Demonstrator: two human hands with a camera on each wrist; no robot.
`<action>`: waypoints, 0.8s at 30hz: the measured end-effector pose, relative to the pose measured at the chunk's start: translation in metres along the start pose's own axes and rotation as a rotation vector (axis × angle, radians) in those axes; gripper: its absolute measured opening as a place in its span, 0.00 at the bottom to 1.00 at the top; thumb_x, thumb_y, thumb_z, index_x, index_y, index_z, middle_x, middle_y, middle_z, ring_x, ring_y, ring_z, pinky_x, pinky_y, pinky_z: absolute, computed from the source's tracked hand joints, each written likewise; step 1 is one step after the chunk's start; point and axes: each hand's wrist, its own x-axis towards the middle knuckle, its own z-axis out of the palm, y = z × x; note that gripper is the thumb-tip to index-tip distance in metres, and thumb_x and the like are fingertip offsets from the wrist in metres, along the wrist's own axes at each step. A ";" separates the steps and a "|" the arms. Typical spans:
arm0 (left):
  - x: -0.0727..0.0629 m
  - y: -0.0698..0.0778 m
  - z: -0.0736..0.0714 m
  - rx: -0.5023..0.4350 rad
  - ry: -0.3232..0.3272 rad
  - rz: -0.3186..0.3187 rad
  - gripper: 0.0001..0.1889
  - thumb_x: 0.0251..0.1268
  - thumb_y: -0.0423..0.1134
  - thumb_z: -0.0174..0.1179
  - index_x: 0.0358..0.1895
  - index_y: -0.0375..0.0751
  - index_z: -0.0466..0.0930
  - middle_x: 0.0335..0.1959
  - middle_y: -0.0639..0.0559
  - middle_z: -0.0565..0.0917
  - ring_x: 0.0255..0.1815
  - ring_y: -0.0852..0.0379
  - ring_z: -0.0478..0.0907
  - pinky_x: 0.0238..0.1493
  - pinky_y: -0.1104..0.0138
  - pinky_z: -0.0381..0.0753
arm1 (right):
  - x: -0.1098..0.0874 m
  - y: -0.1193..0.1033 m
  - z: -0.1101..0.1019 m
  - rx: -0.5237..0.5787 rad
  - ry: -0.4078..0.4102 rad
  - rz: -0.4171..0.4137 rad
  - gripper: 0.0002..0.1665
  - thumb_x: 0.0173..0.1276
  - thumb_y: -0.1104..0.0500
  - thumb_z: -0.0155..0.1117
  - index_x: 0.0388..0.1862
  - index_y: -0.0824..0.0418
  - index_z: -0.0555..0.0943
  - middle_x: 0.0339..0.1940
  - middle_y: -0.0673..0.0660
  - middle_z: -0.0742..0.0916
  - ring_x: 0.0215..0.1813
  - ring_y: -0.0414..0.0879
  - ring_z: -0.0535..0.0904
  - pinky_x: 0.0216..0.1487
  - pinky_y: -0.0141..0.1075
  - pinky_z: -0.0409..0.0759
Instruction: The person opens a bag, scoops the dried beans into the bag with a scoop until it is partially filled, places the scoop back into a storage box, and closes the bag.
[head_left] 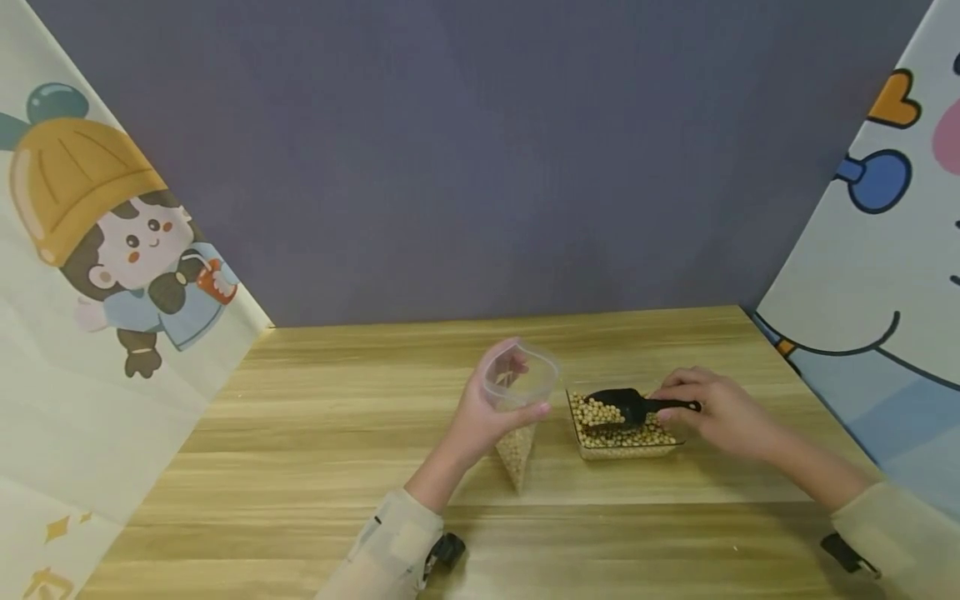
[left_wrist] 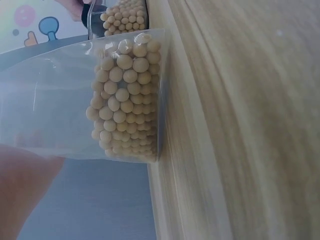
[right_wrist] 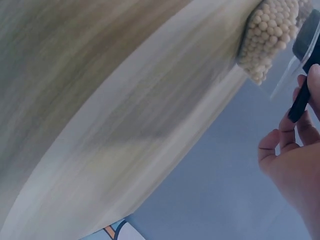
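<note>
Loaded scoop (head_left: 636, 407), open bag (head_left: 510, 395): spillage the chief risk

Head view: the left hand (head_left: 486, 410) curls round the upper part of the clear bag, thumb in front and fingers behind, the bag's mouth spread wide. The right hand (head_left: 720, 412) pinches the scoop's handle, fingers bent round it. The scoop's bowl lies within the tub (head_left: 626, 453), at three o'clock from the bag, and carries beans (head_left: 603, 411). A sideways tilt, or too loose a pinch, would likely scatter some over the tabletop (head_left: 322, 500).

Left wrist view: the bag's lower part holds beans; its base seems to meet the tabletop, though contact is hard to confirm. The thin walls could fold and narrow the mouth if the left hand slackened, and a careless nudge might tip the bag.

Right wrist view: the right hand appears at three o'clock in the frame, pinching the handle, with the tub at one o'clock. Pressing hard against the tub's side could slide it.
</note>
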 end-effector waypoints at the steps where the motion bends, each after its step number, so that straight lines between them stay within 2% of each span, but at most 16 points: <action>1: 0.000 0.000 0.000 0.002 0.003 -0.004 0.50 0.53 0.34 0.80 0.80 0.42 0.63 0.67 0.44 0.76 0.70 0.42 0.72 0.86 0.52 0.63 | 0.000 0.001 -0.001 0.000 0.011 -0.008 0.16 0.66 0.59 0.77 0.54 0.54 0.91 0.48 0.48 0.87 0.45 0.36 0.79 0.35 0.32 0.78; 4: 0.001 -0.001 0.000 -0.013 0.012 -0.002 0.49 0.52 0.31 0.79 0.80 0.41 0.63 0.66 0.45 0.76 0.72 0.35 0.70 0.86 0.52 0.63 | 0.000 0.003 -0.004 0.000 0.024 -0.017 0.17 0.65 0.60 0.78 0.54 0.56 0.91 0.48 0.48 0.88 0.45 0.34 0.79 0.34 0.32 0.78; 8: 0.001 -0.001 -0.001 -0.023 0.023 0.012 0.49 0.52 0.29 0.78 0.79 0.40 0.64 0.65 0.45 0.76 0.70 0.38 0.72 0.86 0.50 0.64 | 0.001 0.005 -0.006 0.000 0.029 0.012 0.17 0.66 0.60 0.77 0.54 0.55 0.91 0.49 0.49 0.88 0.47 0.38 0.81 0.36 0.33 0.79; 11: 0.002 0.000 -0.001 -0.011 0.030 0.014 0.48 0.53 0.29 0.77 0.79 0.40 0.64 0.65 0.45 0.77 0.68 0.45 0.73 0.86 0.50 0.65 | 0.001 0.007 -0.008 -0.011 0.054 0.023 0.17 0.66 0.60 0.77 0.54 0.56 0.91 0.49 0.50 0.89 0.48 0.41 0.83 0.37 0.33 0.81; 14: 0.003 0.001 0.000 -0.012 0.031 0.014 0.48 0.52 0.28 0.76 0.79 0.42 0.64 0.64 0.45 0.77 0.69 0.38 0.72 0.86 0.50 0.64 | 0.003 0.006 -0.014 -0.016 0.087 0.027 0.17 0.65 0.61 0.77 0.53 0.58 0.92 0.48 0.51 0.89 0.47 0.36 0.82 0.36 0.32 0.80; 17: 0.004 0.001 0.000 -0.013 0.027 0.015 0.48 0.52 0.28 0.76 0.80 0.43 0.64 0.64 0.46 0.76 0.71 0.31 0.70 0.86 0.50 0.65 | 0.006 0.003 -0.024 0.004 0.109 0.034 0.16 0.67 0.62 0.76 0.54 0.61 0.91 0.48 0.54 0.89 0.43 0.29 0.78 0.32 0.31 0.76; 19: 0.005 0.001 0.001 -0.007 0.024 0.013 0.48 0.52 0.29 0.76 0.80 0.44 0.64 0.64 0.46 0.76 0.71 0.33 0.70 0.85 0.50 0.65 | 0.010 0.000 -0.034 0.002 0.106 0.054 0.16 0.69 0.61 0.74 0.55 0.61 0.91 0.49 0.55 0.89 0.40 0.26 0.75 0.30 0.30 0.73; 24: 0.006 0.001 0.003 -0.001 0.019 0.007 0.48 0.52 0.30 0.77 0.80 0.45 0.64 0.64 0.48 0.77 0.70 0.35 0.71 0.85 0.51 0.66 | 0.025 -0.012 -0.062 -0.044 0.117 0.060 0.17 0.71 0.60 0.73 0.57 0.61 0.90 0.52 0.56 0.89 0.33 0.29 0.72 0.27 0.30 0.68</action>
